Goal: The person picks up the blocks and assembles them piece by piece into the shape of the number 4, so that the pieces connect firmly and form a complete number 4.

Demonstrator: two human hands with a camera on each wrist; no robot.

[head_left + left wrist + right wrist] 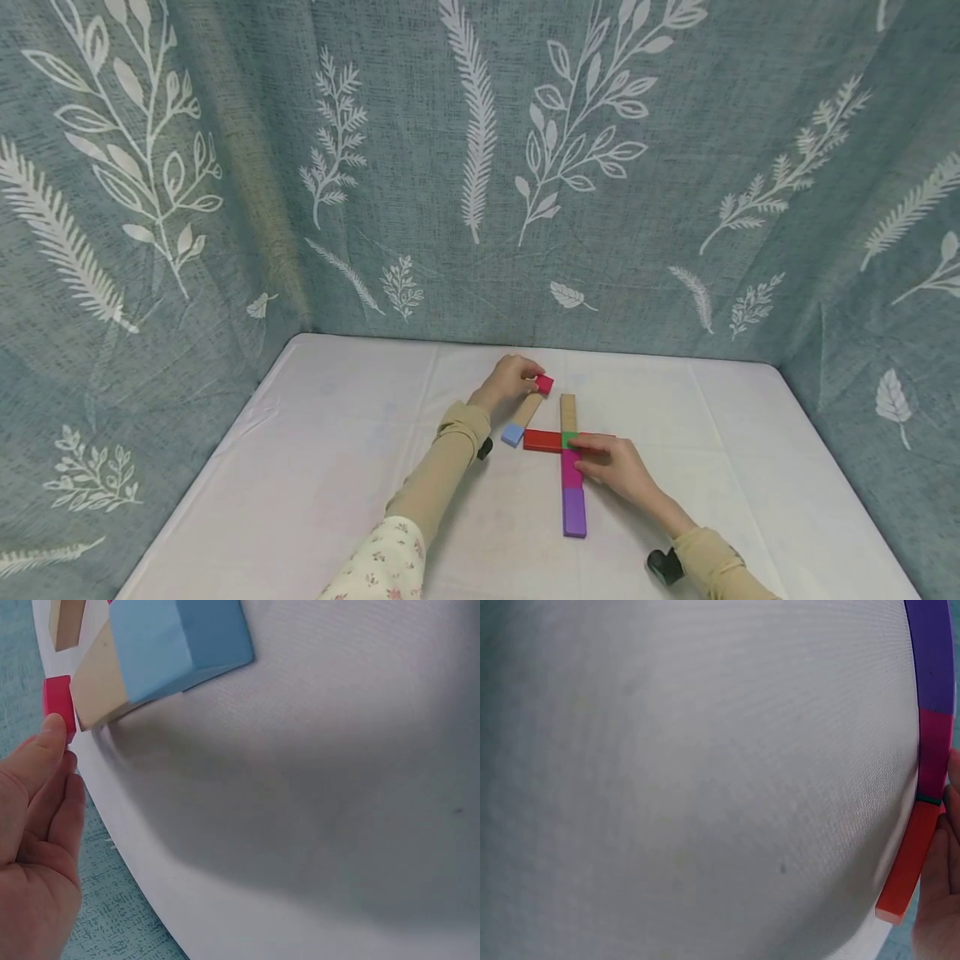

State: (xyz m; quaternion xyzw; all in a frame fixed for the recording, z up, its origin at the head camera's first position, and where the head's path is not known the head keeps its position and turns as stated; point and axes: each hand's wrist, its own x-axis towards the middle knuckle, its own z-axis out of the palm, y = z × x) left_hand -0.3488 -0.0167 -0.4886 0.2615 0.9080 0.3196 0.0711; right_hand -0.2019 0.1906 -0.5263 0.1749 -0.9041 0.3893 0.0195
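Note:
My left hand (pixel 508 382) pinches a small pinkish-red block (pixel 58 701) between thumb and fingers, at the far end of a slanted plain wooden block (pixel 528 410). A light blue block (pixel 513 434) joins that wooden block's near end. Fingers of my right hand (pixel 618 468) lie on the green block (pixel 567 438) in the middle of a cross, with the thumb at the magenta block (pixel 572 472). A purple block (pixel 574 512) continues toward me, and another wooden block (pixel 567 409) points away. Red blocks (pixel 542 441) form the crossbar, its right arm partly hidden by my fingers.
The blocks lie on a white-covered table (pixel 330 467). Behind and at both sides hangs a blue-green curtain (pixel 420 167) with white leaf prints. The slanted row's blue end sits close to the crossbar's left end.

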